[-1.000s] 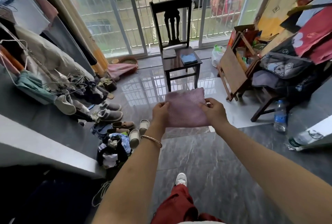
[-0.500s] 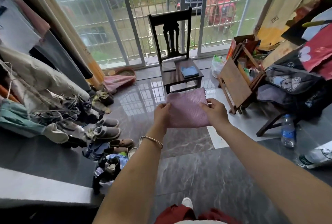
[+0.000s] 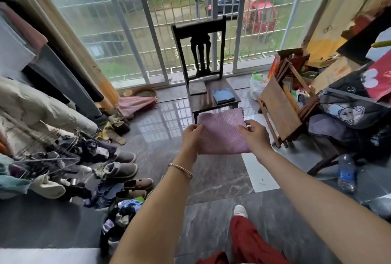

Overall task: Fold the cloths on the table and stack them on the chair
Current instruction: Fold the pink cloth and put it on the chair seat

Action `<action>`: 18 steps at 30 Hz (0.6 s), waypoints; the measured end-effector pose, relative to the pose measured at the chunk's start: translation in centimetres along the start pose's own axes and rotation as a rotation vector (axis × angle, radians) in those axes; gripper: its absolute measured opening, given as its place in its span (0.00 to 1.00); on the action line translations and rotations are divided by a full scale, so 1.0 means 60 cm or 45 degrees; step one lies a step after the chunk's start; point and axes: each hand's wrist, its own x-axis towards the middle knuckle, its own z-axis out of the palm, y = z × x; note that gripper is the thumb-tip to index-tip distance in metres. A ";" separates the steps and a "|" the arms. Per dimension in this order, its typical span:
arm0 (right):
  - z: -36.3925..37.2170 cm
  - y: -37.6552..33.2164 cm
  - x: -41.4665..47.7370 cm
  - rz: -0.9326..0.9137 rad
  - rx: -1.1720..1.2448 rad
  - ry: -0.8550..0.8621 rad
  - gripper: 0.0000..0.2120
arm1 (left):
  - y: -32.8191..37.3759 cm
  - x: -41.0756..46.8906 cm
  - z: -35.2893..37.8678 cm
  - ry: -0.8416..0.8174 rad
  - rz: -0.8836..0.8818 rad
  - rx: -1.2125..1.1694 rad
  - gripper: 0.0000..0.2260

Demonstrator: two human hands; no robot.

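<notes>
Fingers (image 3: 194, 130) of the left hand (image 3: 191, 140) and right hand (image 3: 255, 137) pinch the folded pink cloth (image 3: 222, 134) by its sides (chair (image 3: 198, 29) beyond).

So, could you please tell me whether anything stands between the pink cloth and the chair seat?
Nothing visible does: only bare floor lies between the pink cloth and the chair. A grey cloth and a blue cloth lie on its seat.

Both arms stretch forward, left hand (image 3: 191, 139) and right hand (image 3: 255, 136) level and close together, each gripping one side edge of the pink cloth (image 3: 222, 133) held between them
</notes>
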 end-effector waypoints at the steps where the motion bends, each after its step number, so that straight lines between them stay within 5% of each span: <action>1: -0.001 -0.005 0.024 -0.005 -0.005 0.001 0.13 | 0.012 0.018 0.010 0.007 0.009 0.000 0.06; 18: -0.073 -0.043 0.355 -0.053 0.021 -0.055 0.09 | 0.163 0.226 0.198 0.071 0.033 0.004 0.05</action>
